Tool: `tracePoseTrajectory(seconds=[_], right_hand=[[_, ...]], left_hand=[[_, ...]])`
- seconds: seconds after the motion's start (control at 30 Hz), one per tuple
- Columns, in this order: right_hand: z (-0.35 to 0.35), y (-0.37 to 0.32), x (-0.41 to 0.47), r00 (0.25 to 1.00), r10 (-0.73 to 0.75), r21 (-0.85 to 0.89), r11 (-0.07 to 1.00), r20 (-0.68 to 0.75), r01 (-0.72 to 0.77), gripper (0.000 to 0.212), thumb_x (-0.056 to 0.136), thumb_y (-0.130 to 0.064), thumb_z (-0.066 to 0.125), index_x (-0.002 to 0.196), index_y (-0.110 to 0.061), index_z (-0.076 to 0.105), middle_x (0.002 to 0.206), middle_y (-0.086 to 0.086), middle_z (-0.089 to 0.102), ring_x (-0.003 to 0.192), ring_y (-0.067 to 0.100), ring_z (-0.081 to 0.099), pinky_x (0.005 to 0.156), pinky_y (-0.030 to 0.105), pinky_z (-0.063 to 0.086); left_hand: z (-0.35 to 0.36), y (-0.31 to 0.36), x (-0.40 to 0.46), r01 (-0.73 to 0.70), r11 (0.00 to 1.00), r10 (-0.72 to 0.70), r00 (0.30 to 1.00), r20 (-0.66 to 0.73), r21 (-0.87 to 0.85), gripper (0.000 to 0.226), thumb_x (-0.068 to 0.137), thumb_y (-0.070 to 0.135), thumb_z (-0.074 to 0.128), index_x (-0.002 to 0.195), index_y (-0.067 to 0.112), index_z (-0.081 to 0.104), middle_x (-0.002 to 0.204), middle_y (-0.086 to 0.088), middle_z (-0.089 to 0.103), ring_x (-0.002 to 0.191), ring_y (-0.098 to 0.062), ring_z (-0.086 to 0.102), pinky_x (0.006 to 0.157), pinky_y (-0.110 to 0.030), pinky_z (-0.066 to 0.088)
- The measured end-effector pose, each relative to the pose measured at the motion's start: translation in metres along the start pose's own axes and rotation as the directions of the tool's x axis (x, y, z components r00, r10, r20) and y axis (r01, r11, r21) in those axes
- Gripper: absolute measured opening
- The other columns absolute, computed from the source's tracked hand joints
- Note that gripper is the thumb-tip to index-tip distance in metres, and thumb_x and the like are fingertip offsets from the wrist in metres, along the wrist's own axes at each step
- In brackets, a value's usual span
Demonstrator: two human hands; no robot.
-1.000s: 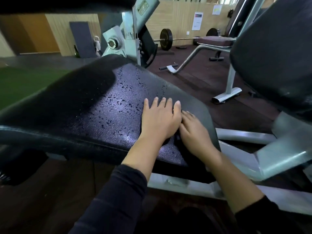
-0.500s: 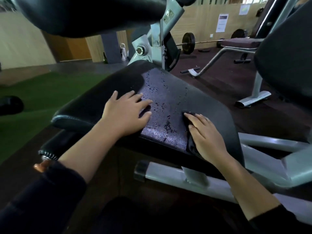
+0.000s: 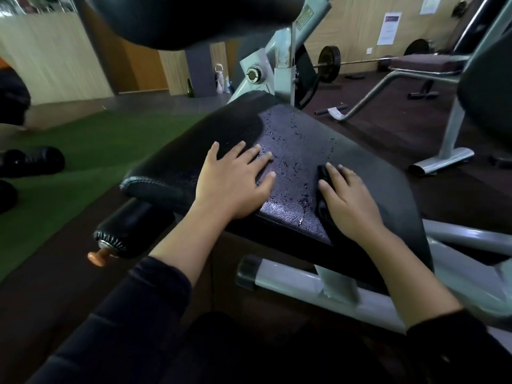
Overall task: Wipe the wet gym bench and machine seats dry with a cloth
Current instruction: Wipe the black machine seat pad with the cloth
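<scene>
A black padded machine seat (image 3: 368, 173) fills the middle of the view, with water droplets beaded on its central strip between my hands. My left hand (image 3: 234, 181) lies flat on the seat's left half, fingers spread, nothing under it. My right hand (image 3: 349, 203) presses a dark cloth (image 3: 322, 189) onto the right half of the seat; only the cloth's left edge shows beside my fingers. Both forearms reach in from the bottom in dark sleeves.
A black pad (image 3: 194, 18) hangs overhead. The machine's grey frame (image 3: 291, 284) runs under the seat, with a padded roller (image 3: 130, 225) at lower left. Another bench (image 3: 421, 62), a barbell (image 3: 329, 63) and a backrest (image 3: 487, 87) stand at right. Green turf (image 3: 91, 151) lies left.
One second ago my hands lay side by side near the seat's front edge. My left hand has slid left, apart from the right, which stays on the cloth. The view has shifted.
</scene>
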State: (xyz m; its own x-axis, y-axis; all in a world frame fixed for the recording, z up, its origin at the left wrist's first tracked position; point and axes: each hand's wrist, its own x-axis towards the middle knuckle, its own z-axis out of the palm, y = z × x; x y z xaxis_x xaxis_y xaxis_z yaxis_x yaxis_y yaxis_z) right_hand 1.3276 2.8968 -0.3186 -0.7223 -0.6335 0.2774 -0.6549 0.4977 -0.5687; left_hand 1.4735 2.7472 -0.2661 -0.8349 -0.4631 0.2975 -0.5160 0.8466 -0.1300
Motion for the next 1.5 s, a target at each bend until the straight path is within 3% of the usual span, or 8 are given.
tracePoseTrajectory(seconds=[0.2,0.4,0.57,0.67,0.83,1.0,1.3,1.5], right_hand=[[0.033,-0.075,-0.021,0.946,-0.325,-0.125,0.939,-0.012,0.321,0.054,0.099,-0.038,0.022,0.147,-0.014,0.027,0.152,0.009,0.029,0.140,0.025,0.021,0.116,0.035,0.012],[0.013,-0.019,-0.064,0.846,-0.532,-0.226,0.827,-0.015,0.516,0.050,0.099,-0.036,0.028,0.144,-0.016,0.035,0.149,0.000,0.036,0.140,0.016,0.026,0.117,0.027,0.016],[-0.010,0.030,-0.028,0.949,-0.310,0.053,0.950,0.051,0.308,0.044,0.098,-0.041,0.033,0.142,-0.033,0.034,0.150,-0.010,0.031,0.138,0.000,0.021,0.113,0.014,0.011],[0.002,0.015,0.008,0.975,-0.222,0.008,0.975,0.033,0.222,0.044,0.100,-0.032,0.038,0.143,-0.023,0.037,0.151,-0.002,0.031,0.140,0.012,0.024,0.116,0.025,0.013],[0.021,-0.050,-0.014,0.890,-0.454,-0.096,0.885,0.046,0.456,0.062,0.091,-0.043,0.019,0.143,-0.015,0.035,0.149,0.005,0.036,0.139,0.021,0.027,0.117,0.029,0.012],[0.003,-0.011,-0.068,0.752,-0.650,-0.173,0.732,0.112,0.658,0.048,0.100,-0.030,0.029,0.145,-0.016,0.032,0.153,-0.005,0.027,0.143,0.013,0.018,0.118,0.025,0.011],[-0.003,0.006,0.004,0.901,-0.418,0.002,0.907,0.116,0.420,0.052,0.090,-0.031,0.030,0.141,-0.021,0.038,0.148,-0.002,0.036,0.140,0.017,0.028,0.114,0.019,0.012],[0.013,-0.040,-0.031,0.777,-0.626,-0.059,0.775,0.064,0.629,0.051,0.094,-0.029,0.027,0.141,-0.015,0.040,0.147,0.000,0.039,0.139,0.017,0.027,0.116,0.021,0.011]], left_hand=[[0.003,-0.001,0.002,0.050,0.997,-0.053,0.998,-0.047,-0.056,0.054,0.102,0.041,0.018,0.152,0.023,0.028,0.159,0.010,0.023,0.147,-0.007,0.013,0.120,-0.043,0.004],[0.005,-0.005,0.003,0.055,0.998,-0.057,0.996,-0.063,-0.035,0.054,0.101,0.040,0.021,0.151,0.021,0.029,0.159,0.006,0.023,0.147,-0.010,0.014,0.120,-0.041,0.005],[0.005,-0.001,0.002,0.070,0.997,-0.072,0.996,-0.053,-0.045,0.056,0.101,0.043,0.018,0.152,0.022,0.029,0.160,0.007,0.022,0.148,-0.010,0.013,0.119,-0.043,0.004],[0.005,0.001,0.001,0.072,0.997,-0.074,0.995,-0.064,-0.042,0.055,0.102,0.043,0.017,0.151,0.021,0.030,0.159,0.006,0.023,0.147,-0.010,0.015,0.119,-0.045,0.005],[0.003,0.000,0.001,0.063,0.996,-0.066,0.996,-0.058,-0.057,0.053,0.103,0.037,0.016,0.151,0.021,0.030,0.159,0.008,0.023,0.147,-0.009,0.014,0.119,-0.043,0.006],[0.004,-0.005,0.000,0.041,0.998,-0.043,0.997,-0.060,-0.037,0.053,0.103,0.038,0.017,0.152,0.022,0.028,0.159,0.007,0.022,0.147,-0.010,0.014,0.120,-0.043,0.006],[0.003,0.000,0.002,0.067,0.997,-0.069,0.996,-0.048,-0.032,0.053,0.102,0.038,0.019,0.152,0.023,0.029,0.159,0.008,0.021,0.147,-0.011,0.014,0.119,-0.045,0.006],[0.001,-0.002,0.005,0.071,0.997,-0.072,0.997,-0.038,-0.044,0.051,0.102,0.036,0.018,0.151,0.025,0.029,0.159,0.010,0.021,0.147,-0.008,0.013,0.118,-0.044,0.007]])
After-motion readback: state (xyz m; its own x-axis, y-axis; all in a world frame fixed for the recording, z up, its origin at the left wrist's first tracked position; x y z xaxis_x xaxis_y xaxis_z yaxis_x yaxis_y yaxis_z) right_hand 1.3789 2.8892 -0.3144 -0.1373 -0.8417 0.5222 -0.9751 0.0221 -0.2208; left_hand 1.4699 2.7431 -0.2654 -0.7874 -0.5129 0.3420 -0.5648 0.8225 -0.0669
